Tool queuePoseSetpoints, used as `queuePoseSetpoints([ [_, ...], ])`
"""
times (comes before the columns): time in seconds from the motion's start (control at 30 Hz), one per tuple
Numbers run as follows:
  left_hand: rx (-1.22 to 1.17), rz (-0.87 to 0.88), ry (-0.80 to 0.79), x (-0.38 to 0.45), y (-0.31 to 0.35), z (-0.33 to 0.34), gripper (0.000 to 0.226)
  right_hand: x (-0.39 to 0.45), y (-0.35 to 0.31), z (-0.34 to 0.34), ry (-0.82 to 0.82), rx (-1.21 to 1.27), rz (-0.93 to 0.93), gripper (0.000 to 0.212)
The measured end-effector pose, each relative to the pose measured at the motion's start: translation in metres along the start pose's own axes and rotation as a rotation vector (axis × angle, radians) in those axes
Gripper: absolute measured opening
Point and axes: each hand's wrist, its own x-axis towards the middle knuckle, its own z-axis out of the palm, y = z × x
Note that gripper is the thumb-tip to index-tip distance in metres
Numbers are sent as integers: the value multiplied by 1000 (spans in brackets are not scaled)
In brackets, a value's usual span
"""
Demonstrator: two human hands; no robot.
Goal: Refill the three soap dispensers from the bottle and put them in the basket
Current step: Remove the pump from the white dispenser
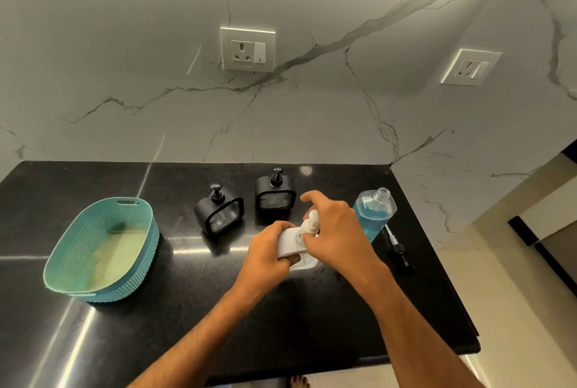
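Now my left hand (270, 248) grips the white soap dispenser (288, 244) steady while my right hand (335, 228) pinches its pump head (312, 221), probably to twist it.

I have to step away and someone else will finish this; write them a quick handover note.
Left hand grips the white dispenser; right hand pinches its pump. Two black dispensers stand behind, pumps on. Blue soap bottle stands uncapped at right, its pump lying beside it. Basket at left holds no dispensers. Left: finish refilling, basket all three.
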Motion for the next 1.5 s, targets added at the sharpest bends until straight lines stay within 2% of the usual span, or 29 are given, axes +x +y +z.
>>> queuePoseSetpoints([
  [0.27, 31, -54, 18, 1, -11, -3, 54, 6, 7, -22, 147, 68, -16, 59],
  [0.7, 23, -63, 50, 7, -23, -12, 54, 1, 17, -40, 126, 90, -8, 32],
  [0.87, 26, -75, 85, 9, -28, -16, 52, -9, 41, -36, 158, 202, 20, 23],
  [1.0, 27, -81, 103, 8, -33, -19, 52, -16, 62, -6, 232, 243, 104, 19],
  [1.13, 33, -83, 107, 8, -35, -17, 53, -24, 92, 56, 270, 145, 226, 22],
  [1.3, 33, -83, 100, 8, -36, -16, 54, -36, 113, 117, 212, 92, 348, 21],
  [1.5, 25, -78, 108, 6, -36, -17, 54, -42, 118, 143, 138, 80, 381, 24],
])
